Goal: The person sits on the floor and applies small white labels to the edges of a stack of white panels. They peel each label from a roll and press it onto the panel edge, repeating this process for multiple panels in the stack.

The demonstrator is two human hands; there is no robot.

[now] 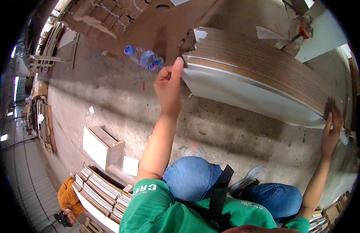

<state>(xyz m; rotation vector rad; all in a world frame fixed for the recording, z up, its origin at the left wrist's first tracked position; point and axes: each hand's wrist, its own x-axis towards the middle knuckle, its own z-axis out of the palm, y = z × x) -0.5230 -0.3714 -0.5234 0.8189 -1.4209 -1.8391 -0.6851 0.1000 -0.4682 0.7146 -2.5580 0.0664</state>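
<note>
A long row of thin boards with white faces and brown edges (261,70) stands on edge on the floor in front of me. At its near side a white board (238,95) leans slightly apart from the rest. My left hand (170,89) is at this board's left end, thumb against the corner and fingers curled in. At the opposite end, my right hand (332,134) has its fingers at the right corner. Part of its grip is hidden by the angle. A clear plastic bottle with a blue cap (145,58) lies just beyond my left hand.
An open-sided white box piece (102,146) and a small white panel (130,166) lie at the left. Behind them are stacked white boards (102,194), near a person in orange (69,198). Brown stacked material (110,15) stands far left; white offcuts (319,35) lie far right.
</note>
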